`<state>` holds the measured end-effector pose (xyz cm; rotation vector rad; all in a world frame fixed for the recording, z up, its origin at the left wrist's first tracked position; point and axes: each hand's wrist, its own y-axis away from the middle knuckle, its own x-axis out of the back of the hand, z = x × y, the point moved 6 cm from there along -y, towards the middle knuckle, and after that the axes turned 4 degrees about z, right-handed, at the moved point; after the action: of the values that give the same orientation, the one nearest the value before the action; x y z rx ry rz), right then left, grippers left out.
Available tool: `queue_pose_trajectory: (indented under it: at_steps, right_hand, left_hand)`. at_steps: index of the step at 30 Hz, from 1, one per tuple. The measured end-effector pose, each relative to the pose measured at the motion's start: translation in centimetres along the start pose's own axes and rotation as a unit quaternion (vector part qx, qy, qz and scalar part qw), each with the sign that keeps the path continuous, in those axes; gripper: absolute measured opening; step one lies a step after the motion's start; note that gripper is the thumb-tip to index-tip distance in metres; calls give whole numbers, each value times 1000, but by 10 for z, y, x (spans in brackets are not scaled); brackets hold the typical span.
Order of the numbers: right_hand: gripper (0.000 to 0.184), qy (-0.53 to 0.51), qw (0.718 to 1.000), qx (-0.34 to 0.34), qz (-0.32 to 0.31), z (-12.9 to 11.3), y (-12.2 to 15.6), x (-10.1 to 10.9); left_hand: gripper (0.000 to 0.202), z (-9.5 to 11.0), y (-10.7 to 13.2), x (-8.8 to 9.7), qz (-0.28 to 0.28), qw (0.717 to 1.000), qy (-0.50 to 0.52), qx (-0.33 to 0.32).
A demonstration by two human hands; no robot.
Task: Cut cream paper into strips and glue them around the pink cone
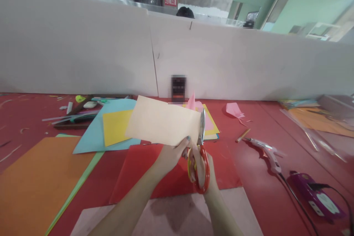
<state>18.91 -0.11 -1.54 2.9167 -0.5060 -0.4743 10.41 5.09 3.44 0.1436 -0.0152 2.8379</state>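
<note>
My left hand (171,155) pinches the lower right corner of a cream sheet of paper (162,121), holding it up above the table. My right hand (201,167) grips red-handled scissors (201,155), fingers through the loops. The blades point up along the sheet's right edge and look nearly closed. Beneath the hands lie a red sheet (143,169) and a pale pink sheet (177,214).
Orange (35,184), light blue (94,132) and yellow (114,127) sheets lie to the left, with pens and tools (74,116) behind. A glue gun (267,153) and a purple device (318,197) with cables sit right. A white partition (110,51) stands behind; a person's head (184,12) shows above it.
</note>
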Motion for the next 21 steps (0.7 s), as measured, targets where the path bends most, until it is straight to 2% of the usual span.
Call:
queue_pose_trajectory:
  at_steps: [3,6,14,18,21]
  right_hand:
    - [38,10,998,42,36,-7,-4,5]
    - [35,26,996,74,48,-13,-6,10]
    - [37,8,995,66,79,-8,-10,16]
    - [38,-19,995,63,77,-9,-9,14]
    - [39,-40,996,62,44,-8,-8,8]
  left_hand:
    - [37,-5,0,-3,-27,1000,3,3]
    - [38,-9,0,-4,-48,998,-38,16]
    - [30,-4,-7,2,-39,997,-62,3]
    - [33,-3,-11,12,-1,997,-79,-4]
    - [38,3,-12,28,79,995,-63,-16]
